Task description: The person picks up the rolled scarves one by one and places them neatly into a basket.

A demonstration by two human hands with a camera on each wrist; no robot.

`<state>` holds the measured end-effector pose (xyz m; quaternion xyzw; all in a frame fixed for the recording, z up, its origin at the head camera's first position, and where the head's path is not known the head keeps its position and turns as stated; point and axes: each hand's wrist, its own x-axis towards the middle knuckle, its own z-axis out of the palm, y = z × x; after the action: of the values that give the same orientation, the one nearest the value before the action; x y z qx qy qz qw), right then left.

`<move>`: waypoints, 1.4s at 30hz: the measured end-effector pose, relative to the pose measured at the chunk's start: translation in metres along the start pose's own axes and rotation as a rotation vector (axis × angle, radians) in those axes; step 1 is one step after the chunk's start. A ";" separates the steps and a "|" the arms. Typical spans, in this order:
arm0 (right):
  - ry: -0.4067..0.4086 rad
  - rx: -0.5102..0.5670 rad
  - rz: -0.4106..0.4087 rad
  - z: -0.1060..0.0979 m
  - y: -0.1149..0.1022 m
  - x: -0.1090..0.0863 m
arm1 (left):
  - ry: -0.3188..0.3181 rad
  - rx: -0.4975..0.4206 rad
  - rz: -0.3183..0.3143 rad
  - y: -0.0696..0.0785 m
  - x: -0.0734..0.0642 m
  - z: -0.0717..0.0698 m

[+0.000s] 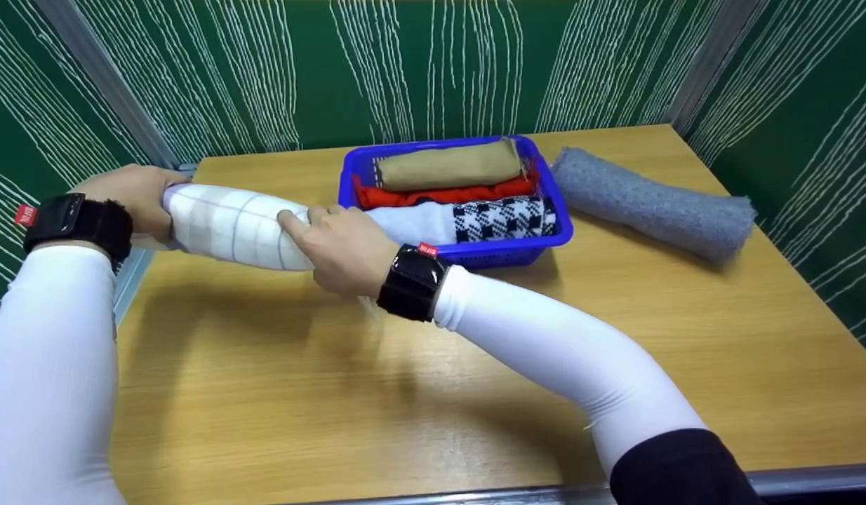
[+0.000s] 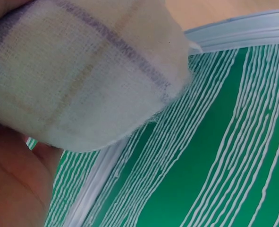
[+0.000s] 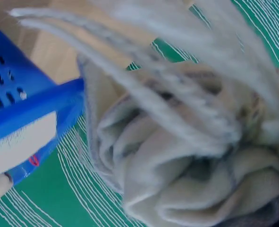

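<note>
With both arms reaching far and left, I grip one plaid roll above the table, left hand at its left end, right hand at its right. My right hand partly hides one basket carrying three: tan roll, red roll, checked roll. One grey roll lies right.

On my head feed, the left arm rises along the left edge; the left hand grips, upper left. The right arm runs diagonally from lower right; the right hand grips, left of centre.
</note>
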<state>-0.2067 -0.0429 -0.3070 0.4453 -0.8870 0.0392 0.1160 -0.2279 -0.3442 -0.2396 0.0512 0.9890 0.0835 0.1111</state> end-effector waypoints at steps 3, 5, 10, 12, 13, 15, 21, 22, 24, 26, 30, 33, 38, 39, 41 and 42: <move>0.006 -0.001 0.002 -0.006 0.005 -0.002 | 0.004 0.000 0.012 0.003 0.001 -0.003; 0.011 0.002 0.003 -0.010 0.008 -0.004 | 0.004 -0.003 0.021 0.004 0.003 -0.005; 0.023 -0.001 0.018 -0.016 0.019 -0.008 | 0.005 -0.012 0.031 0.012 0.008 -0.008; 0.033 -0.003 0.028 -0.017 0.024 -0.010 | 0.011 -0.013 0.035 0.014 0.011 -0.007; 0.037 -0.007 0.032 -0.017 0.026 -0.011 | 0.014 -0.014 0.037 0.015 0.013 -0.006; 0.048 -0.008 0.037 -0.018 0.031 -0.013 | 0.018 -0.016 0.039 0.017 0.016 -0.005; 0.059 0.008 0.045 -0.020 0.043 -0.018 | 0.040 -0.001 0.068 0.020 0.025 -0.002; 0.057 0.015 0.049 -0.021 0.045 -0.018 | 0.043 0.002 0.073 0.021 0.027 -0.002; 0.052 0.024 0.058 -0.022 0.048 -0.019 | 0.051 0.005 0.084 0.024 0.029 -0.003; 0.049 0.030 0.066 -0.024 0.053 -0.021 | 0.056 -0.008 0.086 0.026 0.030 -0.003; 0.052 0.029 0.075 -0.028 0.060 -0.023 | 0.088 -0.002 0.106 0.031 0.033 -0.005; 0.048 0.027 0.081 -0.030 0.064 -0.025 | 0.112 0.016 0.121 0.034 0.035 -0.006; 0.046 0.030 0.094 -0.033 0.072 -0.028 | 0.114 0.018 0.114 0.039 0.038 -0.007; 0.050 0.030 0.097 -0.034 0.074 -0.029 | 0.114 0.014 0.113 0.040 0.039 -0.007; 0.062 0.031 0.099 -0.035 0.077 -0.030 | 0.115 0.013 0.117 0.042 0.041 -0.008; 0.067 0.032 0.101 -0.036 0.079 -0.031 | 0.118 0.010 0.120 0.043 0.042 -0.008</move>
<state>-0.2464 0.0350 -0.2767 0.4002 -0.9032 0.0739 0.1364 -0.2665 -0.2980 -0.2329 0.1062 0.9894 0.0877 0.0470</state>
